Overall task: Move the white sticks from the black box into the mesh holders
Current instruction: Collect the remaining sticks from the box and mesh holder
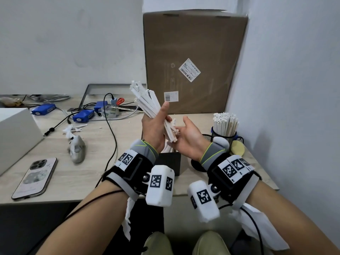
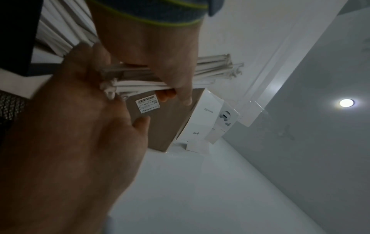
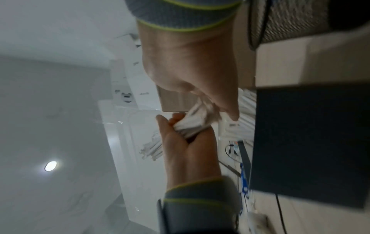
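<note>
White carton [image 2: 202,125] behind the brown box: "PICO" logo legible. Brown cardboard box [image 1: 193,52]: white barcode labels [image 1: 189,70], print too small to read. Wristband markers [image 1: 156,181]: coded squares only

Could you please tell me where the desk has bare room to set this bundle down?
Bare wood lies between the pink phone and black box. It is crowded by the blue adapters and around the black mesh holder.

Both forearms reach forward, raised above the desk, wrists strapped with camera bands; the left hand [image 1: 155,126] curls round a bundle of white sticks [image 1: 145,100], thumb up; the right hand [image 1: 189,138] lies palm-up, fingers relaxed, touching the bundle's lower ends.
</note>
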